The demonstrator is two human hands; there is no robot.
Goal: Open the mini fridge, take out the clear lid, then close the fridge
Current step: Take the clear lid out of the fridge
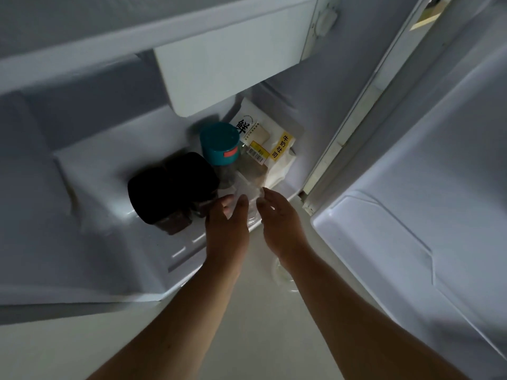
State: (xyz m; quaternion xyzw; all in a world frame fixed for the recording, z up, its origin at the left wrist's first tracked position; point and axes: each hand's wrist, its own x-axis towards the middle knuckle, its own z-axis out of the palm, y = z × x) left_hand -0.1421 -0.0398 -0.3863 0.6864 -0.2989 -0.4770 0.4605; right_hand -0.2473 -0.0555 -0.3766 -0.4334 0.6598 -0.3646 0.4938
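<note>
- The mini fridge (90,149) stands open and fills most of the view, seen from above; its white interior is dim.
- The fridge door (428,187) is swung out to the right, with its moulded inner liner facing the camera.
- A white compartment flap (233,61) hangs at the top of the cabinet, above the stored goods.
- The pale floor (247,338) lies in front of the fridge, under both forearms.
- A dark-lidded jar (170,187) sits on the fridge floor at the left of the group.
- A bread bag (269,144) with a yellow label leans in the back right corner.
- A teal-capped bottle (219,144) stands between the jar and the bag.
- The left hand (227,231) and right hand (279,226) reach in side by side at the front edge, fingers curled onto the clear lid (247,193).
- The lid is just inside the fridge, in front of the bottle, gripped from both sides; its outline is blurred.
</note>
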